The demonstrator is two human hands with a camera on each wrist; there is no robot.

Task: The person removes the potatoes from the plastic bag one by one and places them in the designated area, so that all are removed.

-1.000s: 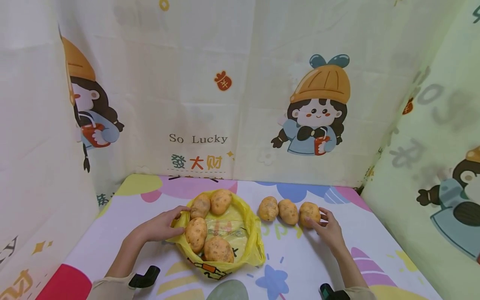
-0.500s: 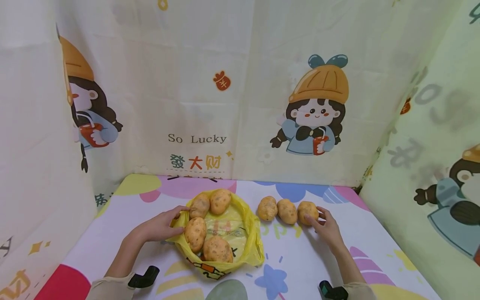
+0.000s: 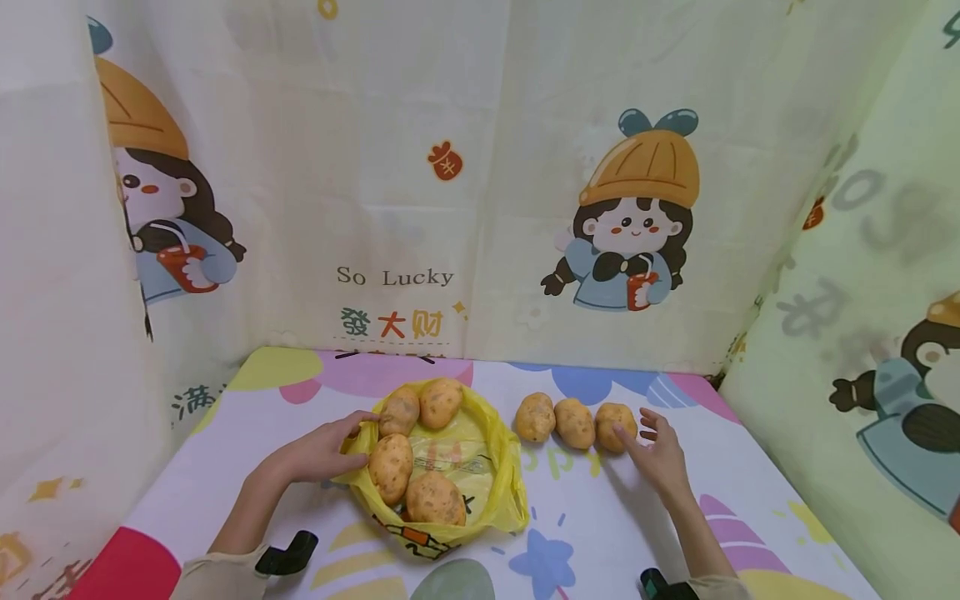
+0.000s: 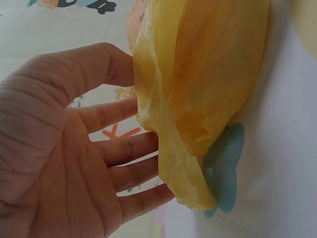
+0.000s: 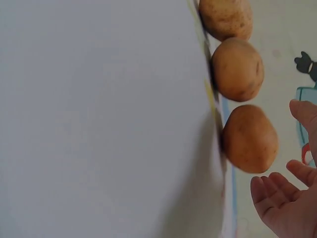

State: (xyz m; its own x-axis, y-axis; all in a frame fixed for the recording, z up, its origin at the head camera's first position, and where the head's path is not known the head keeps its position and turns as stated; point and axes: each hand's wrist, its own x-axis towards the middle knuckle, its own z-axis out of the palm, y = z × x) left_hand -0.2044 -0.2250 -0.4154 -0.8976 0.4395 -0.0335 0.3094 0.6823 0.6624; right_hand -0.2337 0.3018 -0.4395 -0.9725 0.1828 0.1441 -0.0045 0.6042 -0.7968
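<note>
A yellow plastic bag with a rolled-down rim lies on the table with several potatoes inside, among them a large potato at the front. My left hand rests against the bag's left side. In the left wrist view its fingers are spread and fairly straight, their tips hidden by the yellow plastic. Right of the bag, three potatoes stand in a row: left, middle and right. Beside the right one is my right hand, its fingers loosely spread and holding nothing; the right wrist view shows a gap.
A patterned white cloth covers the table. Cartoon-printed cloth walls stand at the back and both sides. Dark wrist cameras sit near each sleeve.
My right hand has let go of the rightmost potato, its fingers spreading and shifting slightly right. That potato stays in the row. My left hand and the bag have not moved.
</note>
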